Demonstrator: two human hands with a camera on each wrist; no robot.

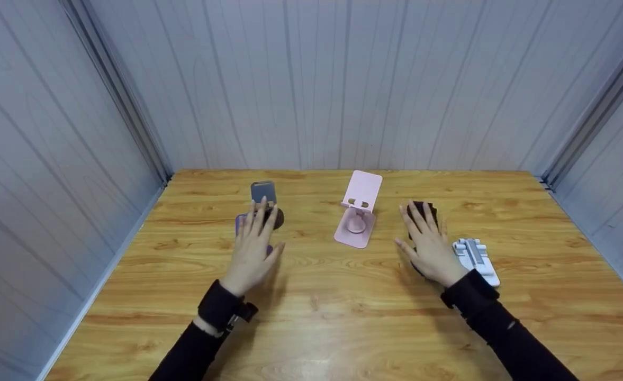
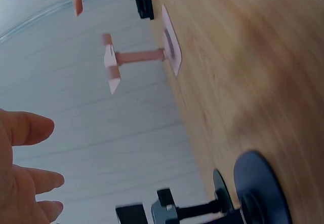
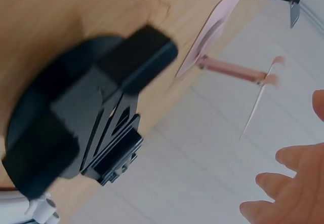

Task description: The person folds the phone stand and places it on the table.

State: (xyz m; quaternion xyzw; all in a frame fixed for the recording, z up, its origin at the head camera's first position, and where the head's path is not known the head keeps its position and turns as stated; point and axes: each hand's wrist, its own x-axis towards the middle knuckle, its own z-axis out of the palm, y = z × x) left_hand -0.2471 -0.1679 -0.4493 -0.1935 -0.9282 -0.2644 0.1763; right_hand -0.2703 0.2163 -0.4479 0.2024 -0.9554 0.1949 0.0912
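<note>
My left hand [image 1: 252,256], fingers spread and straight, hovers over a dark blue-purple stand [image 1: 238,225] that it mostly covers. That stand's round base [image 2: 260,183] shows in the left wrist view. Just beyond the fingertips a grey phone stand [image 1: 263,191] stands upright on a dark round base [image 1: 279,218]. My right hand [image 1: 430,251], also spread, is held above a folded black stand [image 3: 91,117] with a round base and thick padded ends. Neither hand holds anything. Between the hands stands a pink phone stand [image 1: 363,189] with its plate tilted up.
A white folded stand [image 1: 488,272] lies right of my right hand, near the wrist. All the stands rest on a wood-grain table [image 1: 316,301]. Pale panel walls [image 1: 316,84] rise at the back and on both sides.
</note>
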